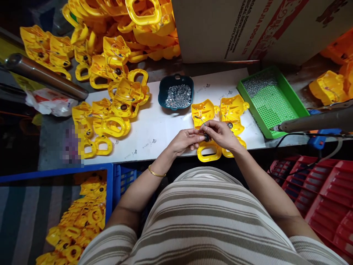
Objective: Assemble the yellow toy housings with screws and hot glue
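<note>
A white-covered worktop (154, 127) spans mid-frame, with a green tray (296, 101) at right. Right of centre lies a loop-handled yellow casing (204, 109). Over it, the left hand (188, 142) has a small black round part (206, 137) pinched in its grip; the right hand (220, 134) has a narrow grip, its exact hold impossible to tell.

Large cardboard box (205, 31) at the upper right, printed sideways: red letters ending "FOOD CO.LTD", dark lines including "ROAD" and "CITY". On the white sheet (154, 127) across the centre, small grey logos repeat, their lettering unclear.
</note>
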`<state>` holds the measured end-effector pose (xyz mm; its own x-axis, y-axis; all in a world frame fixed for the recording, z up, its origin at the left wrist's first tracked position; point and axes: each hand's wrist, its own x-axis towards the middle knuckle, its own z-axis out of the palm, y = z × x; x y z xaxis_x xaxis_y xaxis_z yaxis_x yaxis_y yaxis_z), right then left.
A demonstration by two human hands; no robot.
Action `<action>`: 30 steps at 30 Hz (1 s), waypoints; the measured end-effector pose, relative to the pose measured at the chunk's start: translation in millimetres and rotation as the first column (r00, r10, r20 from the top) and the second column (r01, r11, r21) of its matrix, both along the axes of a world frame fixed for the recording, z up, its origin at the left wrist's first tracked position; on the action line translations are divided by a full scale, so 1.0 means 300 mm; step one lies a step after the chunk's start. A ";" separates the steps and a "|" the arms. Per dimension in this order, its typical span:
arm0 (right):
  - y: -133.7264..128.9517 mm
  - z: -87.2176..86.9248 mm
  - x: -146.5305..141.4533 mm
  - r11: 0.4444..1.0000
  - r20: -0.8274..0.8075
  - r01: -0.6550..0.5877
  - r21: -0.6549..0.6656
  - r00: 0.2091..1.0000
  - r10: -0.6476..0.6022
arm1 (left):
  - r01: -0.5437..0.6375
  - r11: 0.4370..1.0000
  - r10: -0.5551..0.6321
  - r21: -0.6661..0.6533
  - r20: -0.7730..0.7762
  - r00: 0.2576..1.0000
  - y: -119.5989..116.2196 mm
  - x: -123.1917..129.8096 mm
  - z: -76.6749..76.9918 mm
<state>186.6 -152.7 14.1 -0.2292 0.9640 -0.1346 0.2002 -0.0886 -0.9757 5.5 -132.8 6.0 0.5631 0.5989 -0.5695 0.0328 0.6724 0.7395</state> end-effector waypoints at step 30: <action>-0.102 -0.008 -0.001 0.928 0.411 0.095 0.361 0.877 -0.250 | -0.285 0.959 0.285 0.009 0.002 0.959 -0.053 0.006 -0.009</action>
